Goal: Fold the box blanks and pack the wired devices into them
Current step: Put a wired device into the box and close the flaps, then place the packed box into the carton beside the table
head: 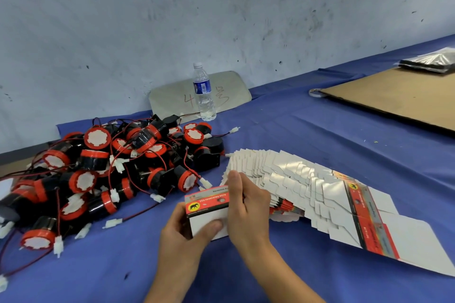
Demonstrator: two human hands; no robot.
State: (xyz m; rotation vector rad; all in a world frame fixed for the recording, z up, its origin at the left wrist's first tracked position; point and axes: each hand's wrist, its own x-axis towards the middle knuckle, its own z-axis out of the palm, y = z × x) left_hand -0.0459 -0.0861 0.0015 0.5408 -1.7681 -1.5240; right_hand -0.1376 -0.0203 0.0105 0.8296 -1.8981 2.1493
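Box blank (208,213), stiff white card with a red printed band and a yellow elephant badge, sits squared up between both hands above the blue cloth (295,135). Left hand (183,233) grips it from below, thumb curled across the plain white face. Right hand (246,206) clasps its right side, fingers wrapped over the top edge. Just right of the hands, flat blanks (307,187) fan out in a glossy, overlapping spread. Left of them lies a tangled heap of wired devices (118,170): round black drums, red ribbed caps, thin red leads, white plugs. Beyond, a clear plastic bottle (203,92) stands upright before a grey rounded panel (172,98). Far right, a brown cardboard sheet (394,96).
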